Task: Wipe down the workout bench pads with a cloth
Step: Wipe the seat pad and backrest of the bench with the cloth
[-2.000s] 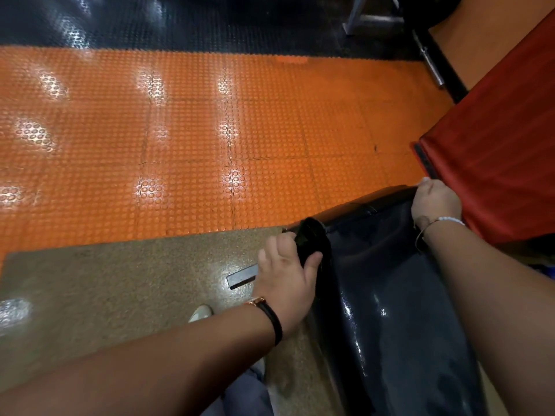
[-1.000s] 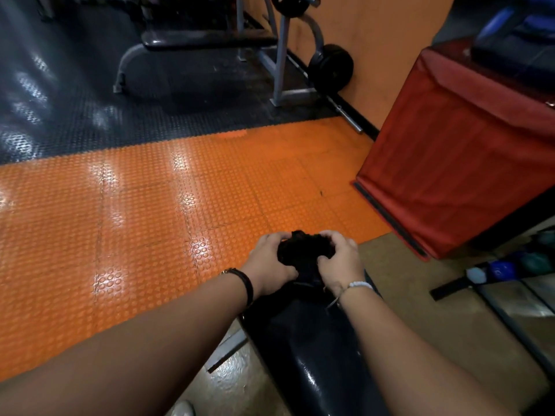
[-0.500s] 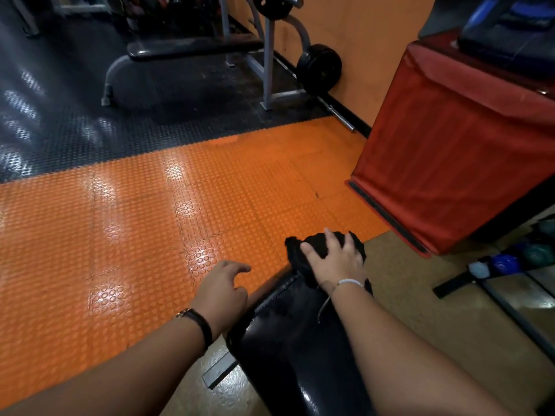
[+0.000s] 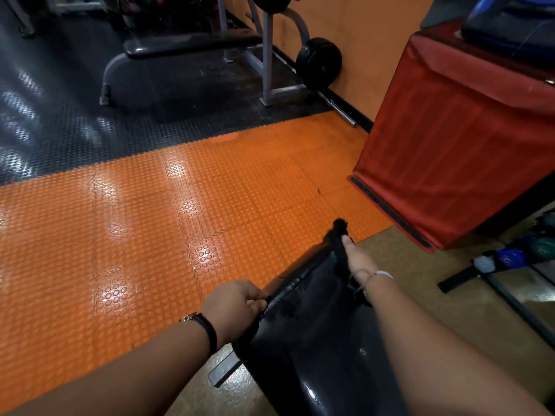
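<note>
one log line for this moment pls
left hand: grips bench pad edge | right hand: holds black cloth on pad's far corner

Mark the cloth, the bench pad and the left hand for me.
cloth (image 4: 338, 233), head view, the black tuft at the pad's far end.
bench pad (image 4: 315, 340), head view, its glossy top face.
left hand (image 4: 237, 301), head view, the back of the hand at the pad's left edge.
</note>
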